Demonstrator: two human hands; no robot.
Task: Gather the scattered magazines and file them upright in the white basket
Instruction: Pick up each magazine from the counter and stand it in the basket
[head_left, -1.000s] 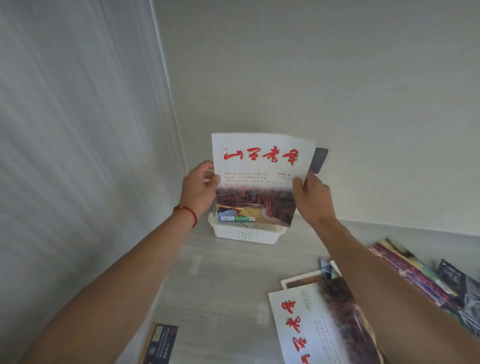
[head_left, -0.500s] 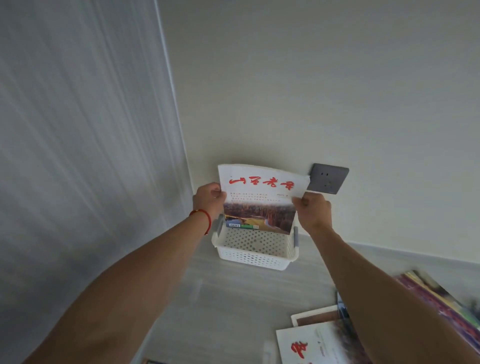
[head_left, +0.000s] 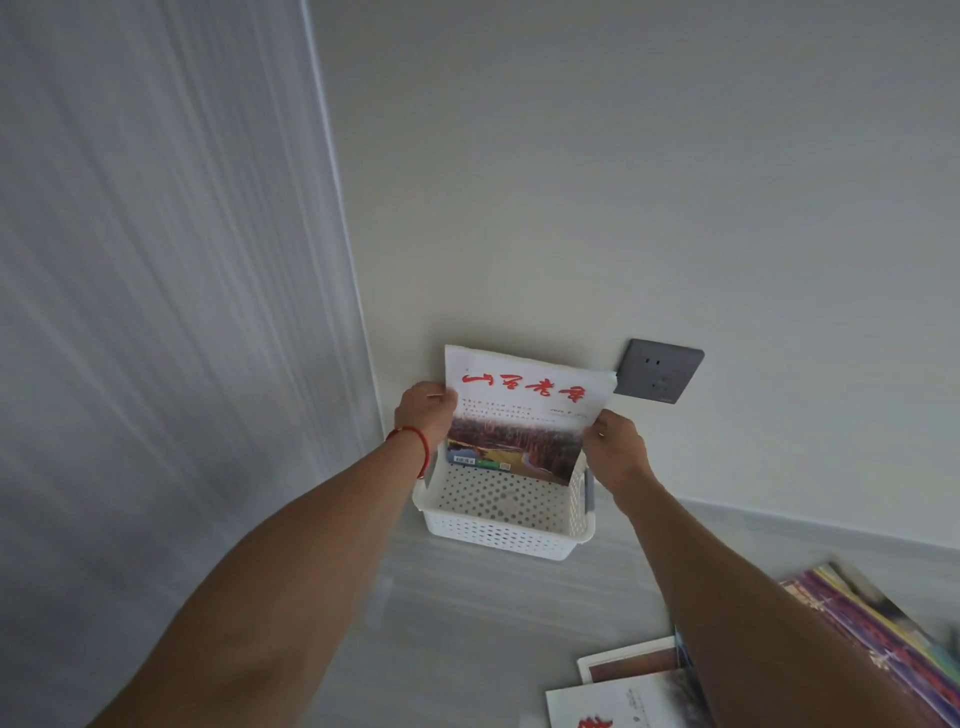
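one magazine (head_left: 522, 415), lower edge hidden inside basket (head_left: 498, 535)

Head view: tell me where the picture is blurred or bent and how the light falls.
Head view: soft, even light with no glare; the wall corner bows from the wide lens; the magazine held by both hands over the white basket is fairly sharp; the loose magazines at lower right are smeared.

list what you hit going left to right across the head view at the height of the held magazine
curtain → left hand → magazine → right hand → grey wall socket → bare wall
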